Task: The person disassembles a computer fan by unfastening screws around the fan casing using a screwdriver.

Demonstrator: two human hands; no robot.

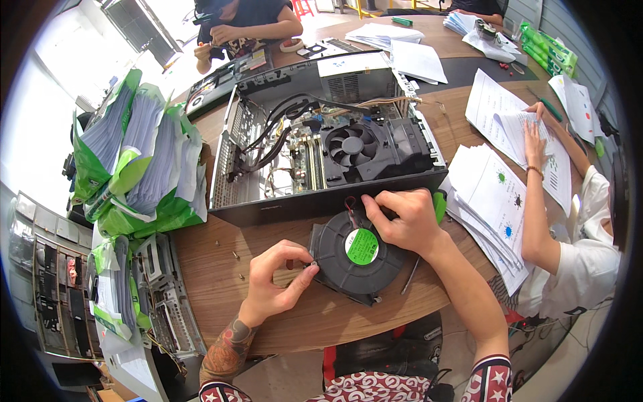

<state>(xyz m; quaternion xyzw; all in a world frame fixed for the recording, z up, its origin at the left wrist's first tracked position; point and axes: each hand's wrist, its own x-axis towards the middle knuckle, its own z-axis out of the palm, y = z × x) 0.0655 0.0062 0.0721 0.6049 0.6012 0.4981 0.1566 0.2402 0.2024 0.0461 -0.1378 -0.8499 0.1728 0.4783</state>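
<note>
A round black blower fan (328, 259) with a green label lies on the wooden table in front of me. My left hand (278, 276) is at its left edge, thumb and forefinger pinched around a small metallic bit too small to name. On the fan's upper right side, my right hand (410, 224) is closed with thumb and forefinger at the rim. A short wire lead (351, 213) rises beside that thumb. Just beyond stands an open desktop computer case (321, 197), its black cooling fan (351, 146) and cables exposed.
Loose screws (236, 255) lie left of my left hand. A screwdriver (434, 209) is partly hidden behind my right hand. Green-wrapped paper stacks (144, 167) stand left. Printed sheets (485, 194) lie right, where a person's hands (534, 144) handle paper. Another person (251, 27) works across the table.
</note>
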